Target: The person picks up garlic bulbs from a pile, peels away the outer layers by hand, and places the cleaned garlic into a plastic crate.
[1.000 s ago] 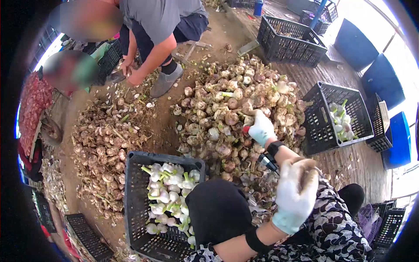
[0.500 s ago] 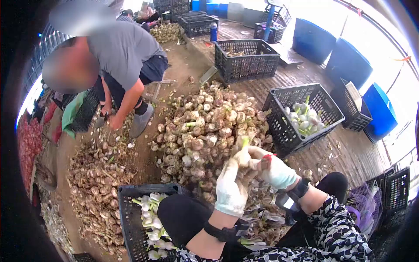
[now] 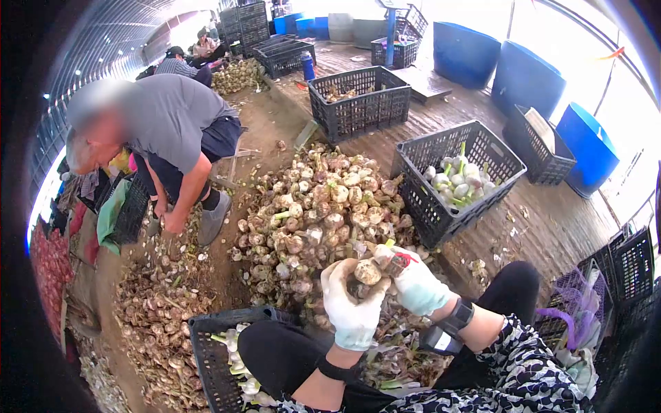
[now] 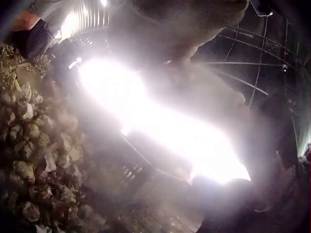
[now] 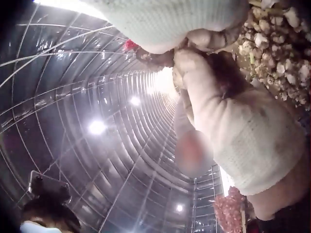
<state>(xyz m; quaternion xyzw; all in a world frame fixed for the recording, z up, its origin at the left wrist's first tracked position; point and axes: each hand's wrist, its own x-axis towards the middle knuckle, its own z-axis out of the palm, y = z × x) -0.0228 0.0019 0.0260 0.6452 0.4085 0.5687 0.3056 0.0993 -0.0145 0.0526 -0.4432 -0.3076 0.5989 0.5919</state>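
In the head view, both white-gloved hands meet over the near side of a heap of unpeeled garlic (image 3: 323, 213). My left hand (image 3: 352, 306) curls its thumb and fingers round a brownish garlic bulb (image 3: 368, 272). Close against the bulb, my right hand (image 3: 418, 283) grips a small tool with a red part (image 3: 405, 259); the fingers hide most of it. The right wrist view has the left glove (image 5: 248, 131) reaching to the right glove (image 5: 184, 22), fingertips together. Glare washes out much of the left wrist view.
A black crate (image 3: 458, 217) with white trimmed garlic stands right of the heap. Another crate (image 3: 210, 365) of clean bulbs sits by my left knee. A second garlic heap (image 3: 162, 313) lies left, near a crouching person (image 3: 175, 124). Blue tubs (image 3: 527, 79) stand back right.
My right hand has come back from the heap, and my left hand has moved up from near my lap to hold a bulb beside it. The head view has tilted upward.
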